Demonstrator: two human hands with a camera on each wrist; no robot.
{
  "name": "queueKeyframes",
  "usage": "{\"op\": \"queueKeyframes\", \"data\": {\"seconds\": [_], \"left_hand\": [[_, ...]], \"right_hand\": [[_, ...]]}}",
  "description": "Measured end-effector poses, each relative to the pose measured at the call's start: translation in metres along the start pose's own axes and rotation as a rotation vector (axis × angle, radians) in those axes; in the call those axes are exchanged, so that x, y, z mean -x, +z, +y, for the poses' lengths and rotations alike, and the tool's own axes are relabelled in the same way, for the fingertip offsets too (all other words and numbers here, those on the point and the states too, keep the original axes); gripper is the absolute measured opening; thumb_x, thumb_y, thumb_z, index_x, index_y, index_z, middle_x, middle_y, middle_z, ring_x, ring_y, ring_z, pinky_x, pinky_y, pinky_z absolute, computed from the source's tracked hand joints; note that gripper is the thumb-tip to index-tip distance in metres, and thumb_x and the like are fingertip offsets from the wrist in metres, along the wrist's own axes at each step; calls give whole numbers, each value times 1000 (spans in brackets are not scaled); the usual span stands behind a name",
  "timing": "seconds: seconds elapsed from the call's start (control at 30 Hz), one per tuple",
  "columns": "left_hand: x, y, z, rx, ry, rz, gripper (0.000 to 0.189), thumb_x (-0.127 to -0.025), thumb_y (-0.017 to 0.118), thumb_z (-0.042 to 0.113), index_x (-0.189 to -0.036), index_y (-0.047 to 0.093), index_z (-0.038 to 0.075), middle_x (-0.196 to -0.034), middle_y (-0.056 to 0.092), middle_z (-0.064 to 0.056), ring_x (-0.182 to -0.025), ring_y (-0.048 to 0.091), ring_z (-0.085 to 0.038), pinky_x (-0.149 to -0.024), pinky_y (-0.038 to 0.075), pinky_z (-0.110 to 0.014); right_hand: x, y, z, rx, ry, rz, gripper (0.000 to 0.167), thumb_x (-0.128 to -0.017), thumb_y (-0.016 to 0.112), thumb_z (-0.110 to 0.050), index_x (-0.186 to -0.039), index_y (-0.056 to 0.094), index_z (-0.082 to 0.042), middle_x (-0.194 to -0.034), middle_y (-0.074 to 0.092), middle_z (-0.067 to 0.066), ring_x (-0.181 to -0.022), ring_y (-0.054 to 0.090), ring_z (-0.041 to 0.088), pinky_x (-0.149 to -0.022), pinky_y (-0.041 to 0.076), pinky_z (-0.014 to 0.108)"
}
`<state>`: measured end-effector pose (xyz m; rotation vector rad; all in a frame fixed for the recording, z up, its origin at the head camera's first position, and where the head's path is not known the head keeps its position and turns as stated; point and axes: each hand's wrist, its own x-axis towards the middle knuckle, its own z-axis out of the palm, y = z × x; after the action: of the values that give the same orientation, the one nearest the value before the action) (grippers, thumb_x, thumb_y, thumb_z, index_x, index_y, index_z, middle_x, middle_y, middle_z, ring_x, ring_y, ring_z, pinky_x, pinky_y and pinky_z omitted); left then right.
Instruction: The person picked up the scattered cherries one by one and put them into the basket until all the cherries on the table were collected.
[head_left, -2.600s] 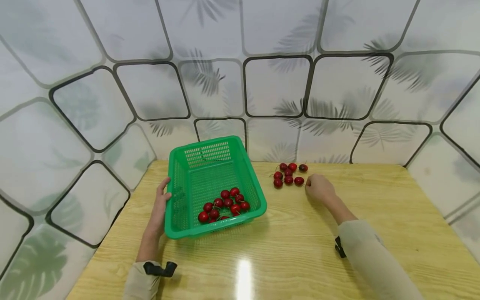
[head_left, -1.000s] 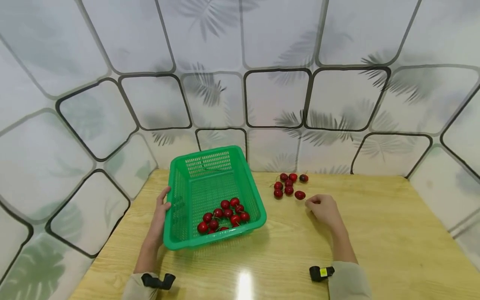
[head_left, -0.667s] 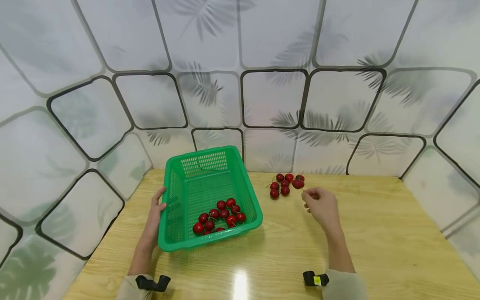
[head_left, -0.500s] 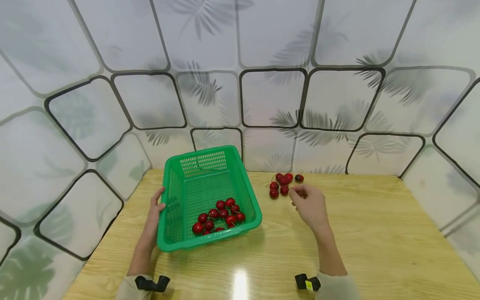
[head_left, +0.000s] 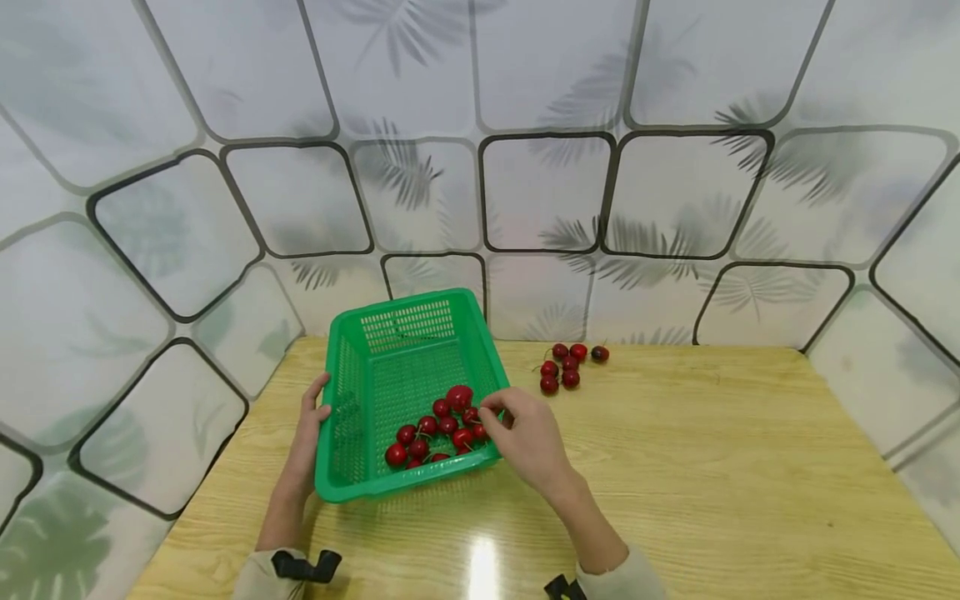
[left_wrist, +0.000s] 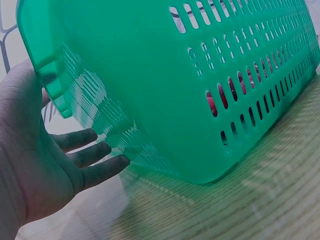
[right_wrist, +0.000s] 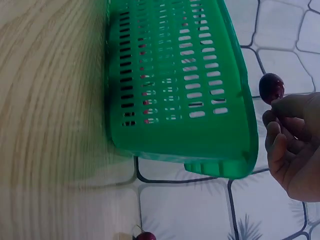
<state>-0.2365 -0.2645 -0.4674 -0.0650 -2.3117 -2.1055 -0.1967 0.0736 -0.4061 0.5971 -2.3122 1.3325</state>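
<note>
While pinched close to the fingertips of the right hand (head_left: 531, 440), appeared as a single dark cherry (right_wrist: 271, 87), held higher than the rim of a green basket (head_left: 420, 365) and over its right side. Lay, in the head view, just left of the fingers and slightly farther from the body. Judged that offset the deciding relation: fruit ahead, inside the right rim, with gathered cherries (head_left: 417, 448) in the basket beneath or beside; could not tell whether touching them. Being nearly round, offered hardly any long axis, perhaps a slight stretch toward the fingertips. Clearly belonged to the nearer hand, the right. Saw thumb and fingers there closed narrowly together at the fruit's lower end; could not make out the stem well.

Found the left hand (head_left: 307, 437) at the basket's left rim, three fingers stretched loosely below the lip; could not tell how firmly thumb and forefinger pressed.

Noted farther right a loose cluster (head_left: 570, 363) on the wooden table (head_left: 712, 450), near its back edge and well apart from the basket. Saw leaf shapes and dark outlines on the backdrop (head_left: 547, 192). Could read no brand, label or writing anywhere, neither on the basket nor on the black wristband (head_left: 303, 567).
</note>
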Motion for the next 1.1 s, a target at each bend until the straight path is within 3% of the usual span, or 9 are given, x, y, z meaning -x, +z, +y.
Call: {"op": "queueKeyframes", "data": {"seconds": [0.13,0.4,0.6,0.77,0.97,1.1], "left_hand": [[-1,2,0,7,8,-10,57,-108,25,30,-160,3,23,-159,7,-9,-123,34,-27,-84,46,-22],[0,3,-3,20,-4,-15,56,-108,26,31,-160,4,25,-159,9,-11,-114,45,-17,-82,49,-25],[1,4,-6,37,8,-20,56,-108,25,30,-159,4,24,-157,12,-14,-110,50,-11,-82,49,-25],[0,3,-4,50,31,-17,55,-108,25,29,-159,6,25,-158,11,-13,-112,47,-12,-83,47,-23],[1,0,-2,46,25,-23,55,-108,25,29,-160,4,26,-160,4,-9,-120,36,-19,-85,44,-22],[2,0,-2,51,31,-22,54,-109,24,29,-160,5,26,-159,5,-8,-119,35,-17,-85,44,-21]], "right_hand": [[0,16,-5,76,-61,-39,5,-86,73,-3,-88,75,-7,-82,69,-1,-65,50,6,-59,45,21],[0,39,-9,214,-13,-174,4,-89,72,-12,-86,75,-13,-84,71,-2,-65,57,4,-57,44,19],[-1,49,-7,301,77,-226,9,-90,69,-15,-82,73,-15,-74,65,-8,-54,48,1,-48,39,19],[-6,51,-9,297,182,-284,14,-88,64,-13,-76,71,-16,-59,53,-11,-47,42,3,-41,33,22],[-15,49,-12,274,287,-408,31,-81,64,-12,-54,51,-21,-47,33,-13,-46,30,5,-41,21,22],[-18,49,-13,269,322,-459,42,-79,63,-12,-48,37,-24,-45,24,-14,-44,21,4,-40,14,22]]}}
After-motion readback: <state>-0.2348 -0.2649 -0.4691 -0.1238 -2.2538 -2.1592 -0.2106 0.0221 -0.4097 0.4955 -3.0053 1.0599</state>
